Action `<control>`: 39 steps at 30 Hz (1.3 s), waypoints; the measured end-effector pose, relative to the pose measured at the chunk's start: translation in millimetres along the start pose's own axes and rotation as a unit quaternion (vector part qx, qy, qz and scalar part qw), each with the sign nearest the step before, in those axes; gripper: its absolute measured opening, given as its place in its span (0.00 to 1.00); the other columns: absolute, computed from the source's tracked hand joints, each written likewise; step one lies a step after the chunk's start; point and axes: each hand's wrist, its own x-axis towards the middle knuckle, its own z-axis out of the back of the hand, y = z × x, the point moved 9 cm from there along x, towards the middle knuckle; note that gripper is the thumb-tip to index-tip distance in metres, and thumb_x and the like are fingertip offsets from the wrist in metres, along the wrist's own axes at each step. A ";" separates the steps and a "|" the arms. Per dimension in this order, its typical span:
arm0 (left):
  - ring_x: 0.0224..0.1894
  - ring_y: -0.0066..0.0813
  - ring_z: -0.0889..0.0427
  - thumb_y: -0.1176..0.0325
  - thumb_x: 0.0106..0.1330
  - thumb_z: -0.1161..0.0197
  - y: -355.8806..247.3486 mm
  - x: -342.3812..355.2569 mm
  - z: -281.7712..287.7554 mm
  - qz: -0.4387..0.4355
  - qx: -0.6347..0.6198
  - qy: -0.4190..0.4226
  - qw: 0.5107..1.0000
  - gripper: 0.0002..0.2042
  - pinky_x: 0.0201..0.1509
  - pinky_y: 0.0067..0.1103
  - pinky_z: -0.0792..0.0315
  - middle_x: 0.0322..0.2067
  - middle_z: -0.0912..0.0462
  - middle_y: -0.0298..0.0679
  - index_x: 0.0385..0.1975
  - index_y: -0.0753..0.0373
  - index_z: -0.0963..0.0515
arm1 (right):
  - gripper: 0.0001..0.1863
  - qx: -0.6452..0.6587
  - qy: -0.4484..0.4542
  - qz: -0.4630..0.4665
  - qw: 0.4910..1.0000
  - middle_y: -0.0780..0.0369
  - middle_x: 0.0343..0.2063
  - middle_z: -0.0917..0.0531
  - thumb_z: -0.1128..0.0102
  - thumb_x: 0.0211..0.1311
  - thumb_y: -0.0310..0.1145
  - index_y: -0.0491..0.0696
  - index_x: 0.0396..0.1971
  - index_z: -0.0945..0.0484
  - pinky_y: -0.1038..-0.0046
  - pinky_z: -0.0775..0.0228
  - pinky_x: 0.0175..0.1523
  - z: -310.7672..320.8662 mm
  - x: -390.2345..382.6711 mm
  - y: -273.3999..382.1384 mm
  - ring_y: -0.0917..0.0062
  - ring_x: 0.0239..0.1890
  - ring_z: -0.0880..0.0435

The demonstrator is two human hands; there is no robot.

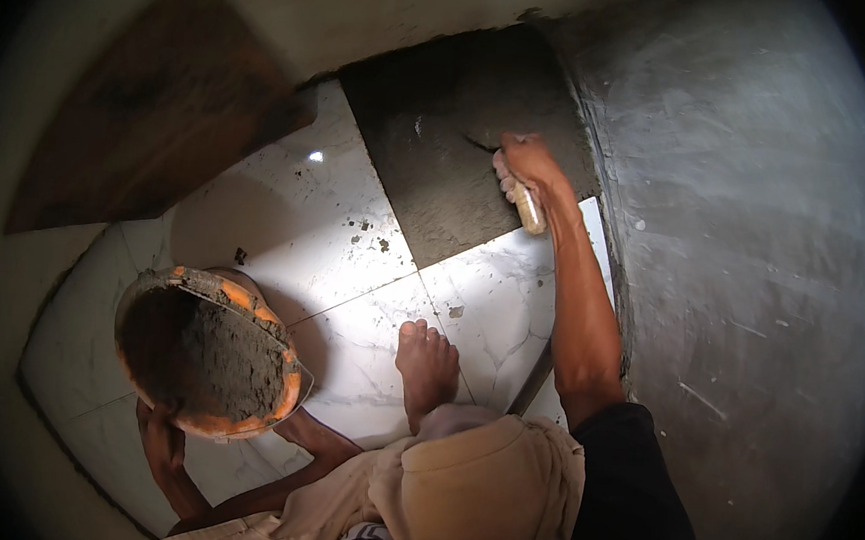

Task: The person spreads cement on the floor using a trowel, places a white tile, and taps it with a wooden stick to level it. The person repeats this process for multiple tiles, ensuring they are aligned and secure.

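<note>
My right hand [525,166] is closed round the pale wooden handle [531,213] of a trowel. Its dark metal part is hard to make out against the grey mortar bed [430,160] beneath it. On the left, my left hand [162,432] holds the near rim of an orange bucket [290,385], its fingers partly hidden in shadow. Wet grey mortar [235,362] fills much of the bucket, which tilts toward me. A thin wire handle lies across the bucket's mouth.
White marbled floor tiles [349,314] border the mortar bed, with crumbs of mortar [382,244] on them. A brown board [163,111] leans at the far left. A grey plastered wall [734,261] rises on the right. My bare foot [428,365] rests on the tiles.
</note>
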 end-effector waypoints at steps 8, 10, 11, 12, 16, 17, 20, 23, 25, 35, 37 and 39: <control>0.59 0.39 0.26 0.73 0.56 0.39 0.5 -9.2 -5.7 0.006 -0.012 -0.019 1.000 0.33 0.67 0.30 0.32 0.57 0.26 0.45 0.66 0.70 0.36 | 0.23 -0.041 -0.037 0.049 0.997 0.64 0.15 0.27 0.53 0.74 0.45 0.42 0.24 0.27 0.72 0.36 0.14 -21.8 -35.5 8.6 0.80 0.12 0.30; 0.59 0.39 0.25 0.74 0.57 0.39 2.8 -10.6 -6.6 0.023 -0.014 -0.029 0.999 0.33 0.67 0.32 0.32 0.57 0.25 0.45 0.66 0.70 0.37 | 0.21 0.018 -0.043 0.028 0.998 0.64 0.15 0.27 0.53 0.74 0.43 0.42 0.25 0.27 0.72 0.37 0.14 -2.2 -8.4 5.4 0.80 0.12 0.30; 0.59 0.39 0.25 0.74 0.57 0.38 6.0 -11.3 -3.6 0.030 -0.021 -0.033 0.999 0.33 0.67 0.32 0.32 0.56 0.25 0.45 0.66 0.70 0.37 | 0.21 0.047 -0.046 0.019 0.998 0.64 0.15 0.27 0.53 0.73 0.42 0.42 0.25 0.27 0.72 0.37 0.14 0.0 -2.9 5.4 0.80 0.11 0.30; 0.58 0.39 0.24 0.75 0.57 0.38 10.3 -10.6 -0.7 0.036 -0.029 -0.037 0.998 0.34 0.66 0.32 0.31 0.56 0.25 0.45 0.67 0.70 0.37 | 0.20 0.044 -0.034 0.021 0.998 0.64 0.15 0.27 0.53 0.73 0.42 0.42 0.26 0.27 0.72 0.36 0.14 -5.6 0.3 4.0 0.80 0.11 0.30; 0.54 0.36 0.21 0.76 0.58 0.36 27.2 -6.7 11.1 0.034 -0.060 -0.031 0.997 0.33 0.62 0.31 0.27 0.54 0.25 0.44 0.66 0.69 0.37 | 0.20 -0.062 0.025 0.080 0.995 0.62 0.16 0.26 0.53 0.73 0.42 0.40 0.27 0.26 0.70 0.34 0.16 -63.5 4.7 12.9 0.78 0.11 0.29; 0.52 0.36 0.21 0.76 0.58 0.36 25.0 -8.5 7.7 0.038 -0.056 -0.029 0.997 0.32 0.59 0.31 0.25 0.53 0.25 0.44 0.65 0.69 0.36 | 0.21 -0.107 0.041 0.089 0.989 0.60 0.17 0.25 0.53 0.73 0.42 0.40 0.27 0.26 0.69 0.33 0.17 -78.1 -0.8 16.4 0.77 0.12 0.27; 0.49 0.34 0.19 0.77 0.58 0.37 24.4 -17.9 -2.8 0.051 -0.053 -0.035 0.997 0.30 0.52 0.29 0.20 0.50 0.23 0.43 0.63 0.68 0.35 | 0.24 -0.229 0.085 0.087 0.966 0.55 0.21 0.21 0.53 0.75 0.45 0.36 0.30 0.25 0.64 0.30 0.21 -107.8 -37.5 29.7 0.71 0.15 0.22; 0.45 0.33 0.17 0.79 0.58 0.38 32.7 -21.5 -6.7 0.078 -0.051 -0.043 0.995 0.30 0.46 0.28 0.17 0.47 0.22 0.42 0.63 0.67 0.36 | 0.29 -0.401 -0.111 0.327 0.848 0.48 0.25 0.17 0.54 0.76 0.48 0.32 0.36 0.23 0.59 0.25 0.28 -93.0 -24.2 32.1 0.63 0.20 0.17; 0.43 0.32 0.16 0.79 0.59 0.39 44.5 -25.3 2.2 0.109 -0.025 -0.036 0.993 0.31 0.46 0.28 0.15 0.47 0.23 0.41 0.65 0.66 0.39 | 0.30 -0.368 -0.096 0.278 0.882 0.45 0.27 0.16 0.54 0.76 0.49 0.30 0.40 0.22 0.59 0.23 0.33 -77.6 -4.7 32.9 0.58 0.23 0.16; 0.41 0.33 0.16 0.84 0.54 0.44 66.5 -44.5 -2.5 0.051 -0.165 -0.069 0.982 0.31 0.48 0.30 0.14 0.48 0.25 0.42 0.63 0.66 0.37 | 0.22 -0.157 -0.129 0.077 0.976 0.54 0.21 0.20 0.49 0.74 0.43 0.35 0.36 0.23 0.66 0.31 0.19 31.0 27.4 35.4 0.70 0.14 0.23; 0.35 0.29 0.17 0.84 0.54 0.44 64.7 -54.6 -15.0 0.016 -0.199 -0.097 0.975 0.28 0.46 0.31 0.12 0.41 0.25 0.39 0.59 0.67 0.35 | 0.21 -0.195 -0.143 0.119 0.963 0.55 0.20 0.21 0.48 0.73 0.42 0.36 0.35 0.22 0.68 0.33 0.17 32.0 15.1 39.4 0.71 0.14 0.24; 0.36 0.30 0.16 0.84 0.53 0.44 63.7 -57.5 -23.9 0.022 -0.202 -0.120 0.972 0.29 0.47 0.31 0.12 0.42 0.25 0.39 0.59 0.67 0.35 | 0.23 -0.250 -0.136 0.196 0.938 0.55 0.18 0.21 0.49 0.73 0.44 0.36 0.32 0.22 0.67 0.33 0.18 24.0 23.4 38.6 0.70 0.13 0.24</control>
